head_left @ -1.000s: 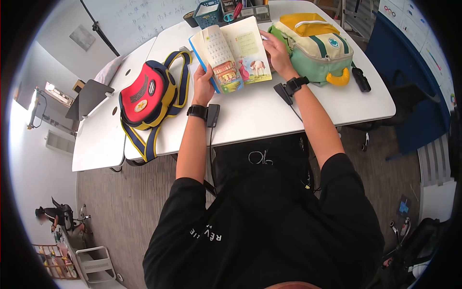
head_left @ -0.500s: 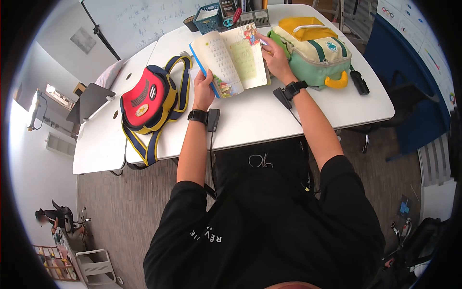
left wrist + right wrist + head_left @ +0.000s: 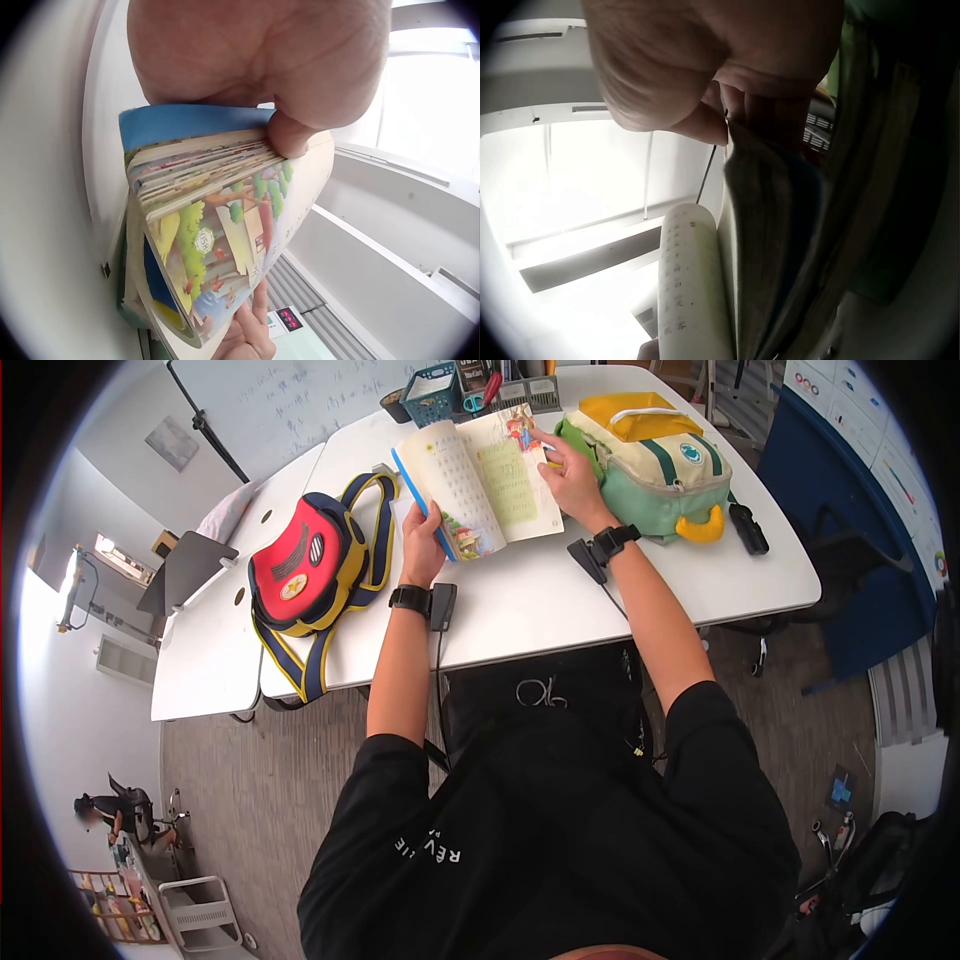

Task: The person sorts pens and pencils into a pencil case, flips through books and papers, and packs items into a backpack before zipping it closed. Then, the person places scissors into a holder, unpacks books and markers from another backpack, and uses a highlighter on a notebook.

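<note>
An open picture book with a blue cover edge is held up over the white table. My left hand grips its left side, and the thumb presses on the stacked page edges in the left wrist view. At the right page's outer edge, my right hand pinches the paper; its thumb lies against the page edge in the right wrist view. Printed text and a small figure fill the right page. The left page curls over and carries a coloured forest drawing.
A red and navy backpack lies on the left. To the right sits a green and cream backpack with a yellow flap. Behind the book stand a blue basket and a desk organizer. A black object lies near the right edge.
The spread with the horse picture has given way to pages of text with a small figure at the top right. My right fingers have shifted slightly along the page edge.
</note>
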{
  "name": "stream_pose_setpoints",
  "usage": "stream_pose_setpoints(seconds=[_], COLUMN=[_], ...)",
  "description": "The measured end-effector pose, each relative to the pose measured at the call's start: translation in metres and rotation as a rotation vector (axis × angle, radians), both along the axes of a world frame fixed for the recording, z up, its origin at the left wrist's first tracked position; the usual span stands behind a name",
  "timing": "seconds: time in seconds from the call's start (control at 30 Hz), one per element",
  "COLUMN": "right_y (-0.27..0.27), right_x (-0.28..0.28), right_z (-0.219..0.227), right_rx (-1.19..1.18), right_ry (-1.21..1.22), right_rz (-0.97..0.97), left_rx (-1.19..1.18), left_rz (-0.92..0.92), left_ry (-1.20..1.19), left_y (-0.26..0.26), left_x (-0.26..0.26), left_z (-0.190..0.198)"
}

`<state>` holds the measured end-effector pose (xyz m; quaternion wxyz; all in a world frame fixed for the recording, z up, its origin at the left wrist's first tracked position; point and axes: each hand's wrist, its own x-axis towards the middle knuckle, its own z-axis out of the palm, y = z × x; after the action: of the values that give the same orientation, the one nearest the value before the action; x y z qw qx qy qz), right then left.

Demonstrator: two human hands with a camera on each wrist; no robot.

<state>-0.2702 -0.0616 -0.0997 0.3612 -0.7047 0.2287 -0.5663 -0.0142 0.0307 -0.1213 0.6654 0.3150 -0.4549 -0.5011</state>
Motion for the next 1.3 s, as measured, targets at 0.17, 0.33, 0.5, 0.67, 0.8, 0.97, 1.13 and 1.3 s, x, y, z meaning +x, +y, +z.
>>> stream_pose_setpoints(seconds=[0.17, 0.33, 0.5, 0.67, 0.8, 0.97, 1.13, 1.3], right_y=[0.008, 0.001, 0.012, -0.002, 0.003, 0.017, 0.013, 0.019], right_x=[0.0, 0.003, -0.002, 0.0, 0.003, -0.001, 0.001, 0.0], right_z=[0.005, 0.001, 0.008, 0.002, 0.002, 0.014, 0.013, 0.015], right_rx=[0.094, -0.033, 0.054, 0.13, -0.016, 0.026, 0.046, 0.075], right_ry=[-0.049, -0.061, 0.014, -0.174, -0.084, -0.038, -0.067, -0.072], right_rz=[0.084, -0.033, 0.004, 0.077, 0.007, 0.03, 0.048, 0.059], left_rx=[-0.012, -0.031, -0.066, -0.051, -0.051, -0.048, -0.031, -0.046], left_rz=[-0.023, -0.017, -0.038, -0.033, -0.001, 0.008, 0.025, -0.003], left_ry=[-0.016, 0.007, -0.029, 0.007, 0.004, 0.012, 0.02, 0.018], left_y=[0.003, -0.005, -0.007, -0.003, -0.004, 0.0, 0.001, 0.0], left_x=[0.001, 0.003, 0.006, -0.001, 0.001, -0.002, -0.003, 0.0], left_z=[0.002, -0.003, -0.008, -0.001, -0.004, 0.0, 0.002, -0.001])
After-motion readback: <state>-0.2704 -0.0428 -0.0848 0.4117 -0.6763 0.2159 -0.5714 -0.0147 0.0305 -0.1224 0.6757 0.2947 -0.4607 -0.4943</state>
